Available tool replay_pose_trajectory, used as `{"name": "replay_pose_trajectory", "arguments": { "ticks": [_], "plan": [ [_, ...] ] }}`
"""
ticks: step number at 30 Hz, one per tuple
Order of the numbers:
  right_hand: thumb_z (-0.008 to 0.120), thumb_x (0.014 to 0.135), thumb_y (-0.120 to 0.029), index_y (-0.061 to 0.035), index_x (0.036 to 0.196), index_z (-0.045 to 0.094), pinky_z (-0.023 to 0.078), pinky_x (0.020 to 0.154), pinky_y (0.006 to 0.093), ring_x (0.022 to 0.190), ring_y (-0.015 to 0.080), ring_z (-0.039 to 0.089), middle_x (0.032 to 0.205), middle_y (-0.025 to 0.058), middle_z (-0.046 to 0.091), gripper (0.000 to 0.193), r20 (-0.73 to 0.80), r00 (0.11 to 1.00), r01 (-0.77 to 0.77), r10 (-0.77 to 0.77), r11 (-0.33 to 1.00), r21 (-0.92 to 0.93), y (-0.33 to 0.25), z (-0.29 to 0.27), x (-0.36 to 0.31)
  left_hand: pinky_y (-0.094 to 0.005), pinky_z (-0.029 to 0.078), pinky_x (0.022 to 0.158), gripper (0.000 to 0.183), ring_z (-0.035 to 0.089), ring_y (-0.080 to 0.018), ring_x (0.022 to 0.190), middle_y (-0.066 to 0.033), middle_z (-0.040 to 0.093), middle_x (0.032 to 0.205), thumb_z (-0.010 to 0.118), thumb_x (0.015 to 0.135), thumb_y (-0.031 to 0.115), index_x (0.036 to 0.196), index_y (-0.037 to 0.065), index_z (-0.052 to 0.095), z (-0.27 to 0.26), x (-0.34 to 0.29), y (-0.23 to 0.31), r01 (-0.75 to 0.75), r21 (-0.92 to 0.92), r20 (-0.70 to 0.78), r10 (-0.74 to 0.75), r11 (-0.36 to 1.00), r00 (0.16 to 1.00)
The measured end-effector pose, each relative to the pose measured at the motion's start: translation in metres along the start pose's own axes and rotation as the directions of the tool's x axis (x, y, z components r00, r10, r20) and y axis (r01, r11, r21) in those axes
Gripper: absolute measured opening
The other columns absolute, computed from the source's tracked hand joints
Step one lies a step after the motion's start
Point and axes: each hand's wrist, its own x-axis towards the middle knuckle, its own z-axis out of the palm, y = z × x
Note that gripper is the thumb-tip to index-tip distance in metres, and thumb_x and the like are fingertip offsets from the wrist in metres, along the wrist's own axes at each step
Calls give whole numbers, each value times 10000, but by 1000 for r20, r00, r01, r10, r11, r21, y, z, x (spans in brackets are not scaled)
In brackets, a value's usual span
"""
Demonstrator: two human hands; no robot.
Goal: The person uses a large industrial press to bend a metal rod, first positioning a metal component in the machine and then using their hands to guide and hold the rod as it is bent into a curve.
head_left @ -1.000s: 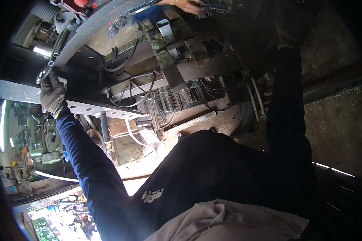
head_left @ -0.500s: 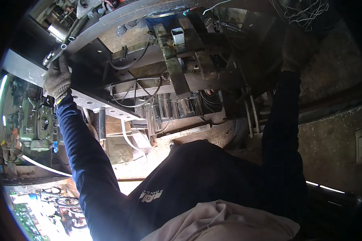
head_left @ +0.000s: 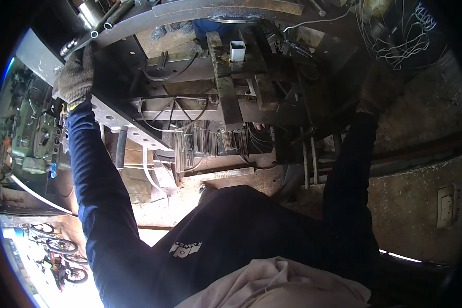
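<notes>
Perforated steel beam (head_left: 100,110) at the left, slanting from the upper left toward the middle, with the gloved left hand (head_left: 78,79) laid over it, fingers pointing up toward a hollow tube (head_left: 94,34) and a short metal cylinder (head_left: 66,47). Left grip in contact with the beam, but hard to tell from here whether closed around the edge or merely resting. Right hand (head_left: 379,88) well apart on the other side, deep in shadow; impossible to tell whether open, closed or holding anything. Likeliest trouble, as a judgement: a slide of the left glove along the beam, through a smooth face and a shallow hold. Also possible: pinched fingertips, from a roll of the tube or cylinder so near the hand. On the dark side, a snag or a knock against some unseen edge, owing to poor light and to the loose tangle of wire (head_left: 403,51) just beyond the right hand. Near the middle, a lesser worry: a toppled square tube (head_left: 237,51), upright among dark flat bars (head_left: 228,100), after a hard jolt, with bundled rods (head_left: 203,138) lower down to catch anything dropped.
</notes>
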Motion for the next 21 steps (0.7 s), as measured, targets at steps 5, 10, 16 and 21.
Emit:
{"name": "replay_pose_trajectory", "arguments": {
  "ticks": [5, 10, 16, 21],
  "plan": [
    [465, 1004, -487, -73, 852, 734, 503, 724, 454, 730, 325, 664, 838, 134, 715, 517, 1, 1000, -26, 26, 1000, -3, 3, 3, -2, -477, 533, 834, 497, 682, -378, 1018, -152, 723, 1075, 488, 981, 596, 1212, 199, 678, -4, -5, 12, -3, -42, -25, 2, 999, 1000],
    [441, 1017, -495, -59, 895, 745, 511, 724, 447, 742, 319, 678, 846, 134, 722, 545, 123, 989, -81, 77, 996, 28, -6, -9, 6, -452, 546, 837, 464, 688, -365, 1005, -133, 720, 1103, 520, 970, 583, 1246, 243, 674, -6, -4, 6, 38, 4, 28, -38, 999, 999],
    [440, 1025, -478, -60, 996, 760, 539, 798, 421, 826, 329, 704, 949, 129, 747, 528, 60, 998, -36, 32, 997, 75, 27, 3, -3, -471, 539, 784, 444, 688, -388, 947, -169, 723, 1006, 530, 970, 569, 1191, 218, 689, -2, -10, 23, 1, -182, -36, -8, 983, 999],
    [409, 1030, -515, -76, 994, 757, 551, 764, 418, 834, 327, 710, 948, 126, 747, 562, 4, 997, -77, 79, 981, -177, 30, 27, -27, -476, 536, 695, 432, 699, -382, 807, -171, 718, 861, 544, 972, 546, 1027, 153, 718, -9, -8, 21, -60, -107, -110, 48, 992, 993]
  ]
}}
